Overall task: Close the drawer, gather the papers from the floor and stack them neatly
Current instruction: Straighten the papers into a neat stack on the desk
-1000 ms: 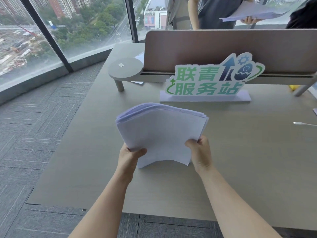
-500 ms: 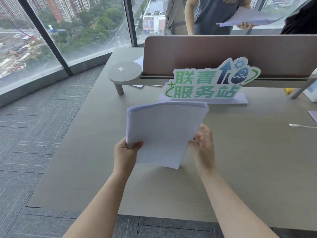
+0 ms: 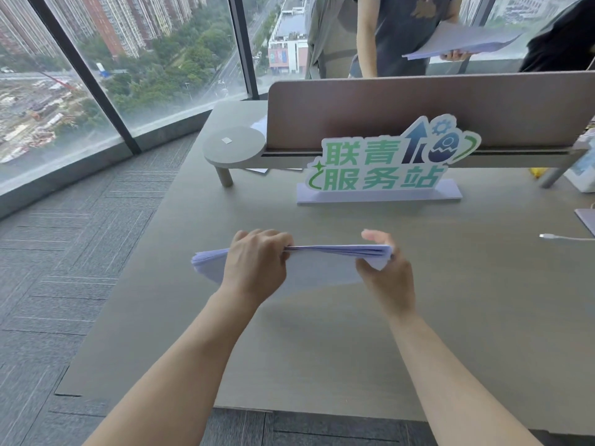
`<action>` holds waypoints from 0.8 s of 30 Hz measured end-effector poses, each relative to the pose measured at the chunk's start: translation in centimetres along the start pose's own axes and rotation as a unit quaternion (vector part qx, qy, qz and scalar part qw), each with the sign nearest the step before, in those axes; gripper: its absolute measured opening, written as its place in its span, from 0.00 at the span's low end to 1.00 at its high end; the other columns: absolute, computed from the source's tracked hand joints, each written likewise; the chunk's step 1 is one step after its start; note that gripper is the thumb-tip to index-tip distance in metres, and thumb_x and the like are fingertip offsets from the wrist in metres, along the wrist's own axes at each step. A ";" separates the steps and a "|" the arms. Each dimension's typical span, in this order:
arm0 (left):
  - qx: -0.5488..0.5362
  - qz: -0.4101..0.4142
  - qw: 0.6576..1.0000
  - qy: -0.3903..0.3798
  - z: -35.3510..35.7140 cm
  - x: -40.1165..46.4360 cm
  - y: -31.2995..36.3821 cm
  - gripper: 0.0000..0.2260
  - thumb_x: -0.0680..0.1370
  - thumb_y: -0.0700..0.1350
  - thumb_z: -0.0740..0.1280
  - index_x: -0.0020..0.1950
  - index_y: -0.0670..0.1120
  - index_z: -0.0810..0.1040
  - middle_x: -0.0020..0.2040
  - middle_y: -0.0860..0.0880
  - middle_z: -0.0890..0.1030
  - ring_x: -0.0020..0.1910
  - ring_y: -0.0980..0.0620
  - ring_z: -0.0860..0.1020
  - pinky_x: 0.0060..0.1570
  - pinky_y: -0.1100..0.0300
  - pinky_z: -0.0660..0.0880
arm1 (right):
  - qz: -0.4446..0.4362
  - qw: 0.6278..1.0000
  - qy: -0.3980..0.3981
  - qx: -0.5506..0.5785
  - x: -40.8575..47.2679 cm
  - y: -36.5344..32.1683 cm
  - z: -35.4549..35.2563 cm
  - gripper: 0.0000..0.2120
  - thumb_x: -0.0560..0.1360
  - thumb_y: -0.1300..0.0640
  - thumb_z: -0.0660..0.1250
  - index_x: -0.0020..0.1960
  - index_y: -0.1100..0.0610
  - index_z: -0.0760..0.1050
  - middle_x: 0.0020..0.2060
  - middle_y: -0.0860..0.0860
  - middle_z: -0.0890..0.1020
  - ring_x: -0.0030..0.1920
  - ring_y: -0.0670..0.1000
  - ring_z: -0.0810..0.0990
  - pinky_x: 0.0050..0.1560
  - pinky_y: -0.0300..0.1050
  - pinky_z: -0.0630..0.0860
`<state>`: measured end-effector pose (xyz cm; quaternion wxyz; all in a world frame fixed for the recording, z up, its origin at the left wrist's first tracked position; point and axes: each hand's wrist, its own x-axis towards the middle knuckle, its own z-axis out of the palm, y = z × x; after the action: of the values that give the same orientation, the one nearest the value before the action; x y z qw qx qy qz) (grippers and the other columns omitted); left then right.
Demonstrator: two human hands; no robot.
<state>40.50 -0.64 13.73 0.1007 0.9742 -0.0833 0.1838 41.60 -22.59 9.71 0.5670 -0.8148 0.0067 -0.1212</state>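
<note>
A stack of white papers (image 3: 322, 268) is held nearly flat above the grey desk (image 3: 450, 300), seen almost edge-on. My left hand (image 3: 254, 265) grips the stack's left part from above, fingers curled over the far edge. My right hand (image 3: 383, 272) holds the right corner, thumb under and fingers behind it. The left end of the stack sticks out past my left hand. No drawer and no papers on the floor are in view.
A green and white sign (image 3: 380, 165) stands on the desk behind the stack, before a brown divider panel (image 3: 450, 111). A white cable (image 3: 566, 237) lies at the right. Another person (image 3: 402, 33) holding papers stands beyond the divider. Carpet floor (image 3: 64, 252) and windows lie left.
The stack has tipped from upright and facing me to nearly flat and lower over the desk. My left hand has shifted from the bottom corner to over the top.
</note>
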 end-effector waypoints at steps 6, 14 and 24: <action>0.026 0.026 0.997 -0.065 2.8 -1.8 1.1 0.03 0.65 0.44 0.69 0.37 0.49 0.79 0.32 0.51 0.81 0.33 0.44 0.80 0.37 0.55 0.70 | 0.126 0.989 -0.049 0.061 -2.5 4.0 -0.7 0.14 0.71 0.69 0.67 0.41 0.49 0.80 0.33 0.46 0.78 0.33 0.45 0.71 0.33 0.34 0.67; 0.045 -0.027 0.998 -0.036 1.1 -2.1 -2.0 0.09 0.66 0.44 0.69 0.46 0.51 0.81 0.41 0.51 0.81 0.42 0.43 0.79 0.48 0.52 0.67 | 0.203 0.969 -0.050 0.135 -1.8 4.9 -0.8 0.08 0.66 0.65 0.67 0.42 0.59 0.83 0.35 0.51 0.81 0.38 0.49 0.76 0.41 0.46 0.71; -0.419 -0.349 0.837 -0.050 0.9 -4.8 -7.5 0.26 0.63 0.41 0.74 0.56 0.62 0.75 0.50 0.47 0.80 0.48 0.49 0.78 0.54 0.58 0.73 | 0.207 0.961 -0.050 0.176 -1.9 4.8 -0.8 0.07 0.62 0.64 0.65 0.35 0.56 0.81 0.33 0.51 0.78 0.36 0.50 0.75 0.39 0.45 0.69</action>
<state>37.84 6.99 9.86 0.5527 0.8112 0.1879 0.0353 40.16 -24.72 5.18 0.7135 -0.6882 0.1255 0.0403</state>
